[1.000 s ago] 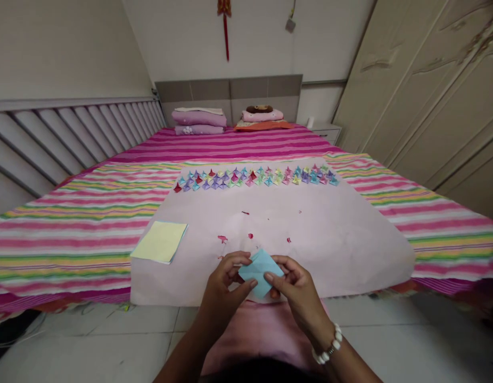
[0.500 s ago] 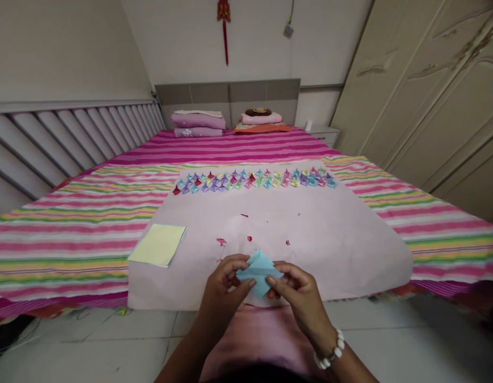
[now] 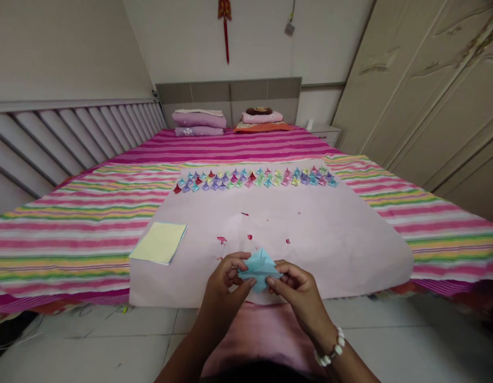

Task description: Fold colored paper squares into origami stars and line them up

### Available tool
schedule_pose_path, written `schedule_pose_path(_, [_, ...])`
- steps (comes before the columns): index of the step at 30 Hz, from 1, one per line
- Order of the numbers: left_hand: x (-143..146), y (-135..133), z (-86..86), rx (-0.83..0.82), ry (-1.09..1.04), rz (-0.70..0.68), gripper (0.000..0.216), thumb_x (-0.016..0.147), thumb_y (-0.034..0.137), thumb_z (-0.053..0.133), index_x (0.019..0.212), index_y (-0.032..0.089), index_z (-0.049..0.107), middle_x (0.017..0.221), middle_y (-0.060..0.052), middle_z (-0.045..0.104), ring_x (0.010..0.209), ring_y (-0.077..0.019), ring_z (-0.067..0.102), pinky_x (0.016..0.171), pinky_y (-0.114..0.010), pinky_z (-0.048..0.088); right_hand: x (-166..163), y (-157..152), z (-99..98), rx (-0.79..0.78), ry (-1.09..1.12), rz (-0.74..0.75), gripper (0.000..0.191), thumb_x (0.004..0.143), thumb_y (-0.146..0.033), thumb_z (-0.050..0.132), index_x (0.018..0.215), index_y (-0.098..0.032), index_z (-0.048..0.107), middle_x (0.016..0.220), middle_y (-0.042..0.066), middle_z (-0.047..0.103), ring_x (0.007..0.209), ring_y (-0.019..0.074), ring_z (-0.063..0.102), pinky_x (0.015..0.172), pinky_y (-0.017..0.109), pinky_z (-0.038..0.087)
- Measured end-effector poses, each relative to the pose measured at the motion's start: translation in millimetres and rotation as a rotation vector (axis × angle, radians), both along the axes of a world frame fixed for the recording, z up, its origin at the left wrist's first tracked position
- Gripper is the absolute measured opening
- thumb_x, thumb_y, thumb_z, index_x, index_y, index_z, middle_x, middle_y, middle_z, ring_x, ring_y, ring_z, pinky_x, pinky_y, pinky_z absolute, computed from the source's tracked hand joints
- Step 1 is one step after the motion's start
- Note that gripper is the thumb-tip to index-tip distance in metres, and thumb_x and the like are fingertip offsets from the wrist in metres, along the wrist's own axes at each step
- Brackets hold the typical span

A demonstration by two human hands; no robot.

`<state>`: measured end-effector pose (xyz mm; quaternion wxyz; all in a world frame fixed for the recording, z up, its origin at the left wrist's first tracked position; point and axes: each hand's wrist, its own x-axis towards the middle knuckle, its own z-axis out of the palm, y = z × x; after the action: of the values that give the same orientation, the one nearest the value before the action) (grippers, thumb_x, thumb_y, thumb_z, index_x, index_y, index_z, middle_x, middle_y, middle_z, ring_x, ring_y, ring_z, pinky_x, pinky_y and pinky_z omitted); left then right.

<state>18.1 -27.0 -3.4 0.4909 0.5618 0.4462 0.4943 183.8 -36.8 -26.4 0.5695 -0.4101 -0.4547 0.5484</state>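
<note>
A light blue piece of folded paper (image 3: 261,265), roughly diamond-shaped with creases across it, is held up between both hands near the front edge of the big pale sheet (image 3: 330,239). My left hand (image 3: 229,282) pinches its left corner, thumb in front and fingers behind. At the right corner, my right hand (image 3: 294,282) grips it the same way, with a white bead bracelet (image 3: 331,348) on that wrist. Fingers cover both side corners of the paper. Beyond the hands lie small red scraps (image 3: 249,237).
A stack of square paper (image 3: 161,243), yellow on top, lies on the sheet's left side. Rows of small colourful folded paper pieces (image 3: 232,181) line its far edge. Striped bedding (image 3: 71,223) spreads underneath. Folded quilts (image 3: 199,121) sit by the headboard, and a wardrobe (image 3: 426,101) stands at right.
The blue paper's lower part has tilted or folded up slightly, so it looks shorter. Both hands keep their pinch and have hardly moved.
</note>
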Motion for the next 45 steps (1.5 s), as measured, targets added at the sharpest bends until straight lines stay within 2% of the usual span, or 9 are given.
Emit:
schedule_pose_path(7, [0,-4,-0.7,0.045,0.033,-0.031,0.032,0.07,0.01,0.065,0.097,0.022,0.051,0.126,-0.009,0.053,0.091,-0.0184,0.065,0.069,-0.027,0.051,0,-1,-0.2,-0.011,-0.008,-0.019,0.017,0.067,-0.031,0.078,0.076,-0.018,0.069,0.08,0.002,0.065,0.058,0.0108,0.056,0.056,0.024,0.048])
schedule_pose_path(15, [-4,2,-4.2,0.114,0.102,-0.073,0.009,0.075,0.019,0.065,0.083,0.02,0.066,0.109,-0.007,0.061,0.098,-0.0202,0.06,0.072,-0.026,0.052,0,-2,5.2,0.012,-0.024,-0.013,0.017,0.067,-0.032,0.077,0.073,-0.018,0.069,0.084,0.002,0.064,0.056,0.01,0.056,0.053,0.023,0.048])
schedule_pose_path(22, [-6,0,1.7,-0.051,0.123,-0.142,0.013,0.078,0.028,0.063,0.075,0.017,0.068,0.072,-0.002,0.065,0.069,-0.0153,0.06,0.064,-0.024,0.048,-1,-3,7.3,-0.058,-0.048,0.012,0.028,0.067,-0.043,0.075,0.077,-0.017,0.067,0.065,0.0,0.061,0.048,0.0099,0.053,0.047,0.023,0.046])
schedule_pose_path(26, [-7,-2,6.8,-0.197,0.029,-0.209,0.012,0.075,0.027,0.066,0.075,0.015,0.069,0.065,0.0,0.064,0.061,-0.0131,0.059,0.059,-0.024,0.049,-1,-5,9.7,-0.072,-0.079,0.027,0.025,0.069,-0.04,0.074,0.076,-0.016,0.067,0.055,-0.003,0.056,0.047,0.0089,0.049,0.046,0.021,0.042])
schedule_pose_path(29, [-8,-2,6.7,-0.207,-0.017,-0.238,0.01,0.072,0.024,0.068,0.075,0.016,0.072,0.069,-0.001,0.065,0.064,-0.0136,0.06,0.059,-0.024,0.051,-1,-5,12.4,-0.049,-0.049,0.046,0.023,0.066,-0.036,0.078,0.075,-0.017,0.068,0.067,-0.001,0.06,0.048,0.0078,0.049,0.045,0.021,0.042])
schedule_pose_path(32, [-9,-1,4.3,-0.181,-0.047,-0.217,0.013,0.072,0.025,0.068,0.081,0.018,0.074,0.085,-0.004,0.069,0.073,-0.0169,0.064,0.062,-0.028,0.055,-2,-5,11.8,-0.022,-0.02,0.054,0.021,0.065,-0.036,0.078,0.071,-0.018,0.069,0.082,0.002,0.063,0.048,0.0072,0.05,0.043,0.022,0.044])
schedule_pose_path(36, [-8,-1,4.3,-0.049,-0.06,-0.186,0.013,0.07,0.02,0.069,0.082,0.02,0.075,0.102,-0.007,0.07,0.096,-0.0227,0.064,0.086,-0.037,0.053,-1,-5,7.0,0.014,0.004,0.058,0.013,0.068,-0.03,0.076,0.073,-0.02,0.07,0.086,0.002,0.063,0.052,0.0093,0.056,0.049,0.024,0.049])
schedule_pose_path(41, [-8,-4,7.3,0.015,-0.032,-0.176,0.017,0.066,0.011,0.07,0.079,0.022,0.075,0.107,-0.008,0.068,0.102,-0.023,0.063,0.083,-0.034,0.055,1,-6,9.2,0.13,-0.04,0.02,0.003,0.07,-0.021,0.073,0.07,-0.022,0.071,0.1,0.006,0.064,0.081,0.0176,0.062,0.069,0.029,0.05])
schedule_pose_path(45, [-9,-5,8.8,0.143,0.079,-0.166,0.022,0.066,0.007,0.07,0.08,0.023,0.074,0.106,-0.007,0.068,0.104,-0.0224,0.062,0.085,-0.032,0.053,2,-9,13.3,0.164,-0.089,0.038,0.005,0.072,-0.018,0.071,0.071,-0.023,0.071,0.11,0.008,0.061,0.094,0.021,0.06,0.072,0.029,0.049])
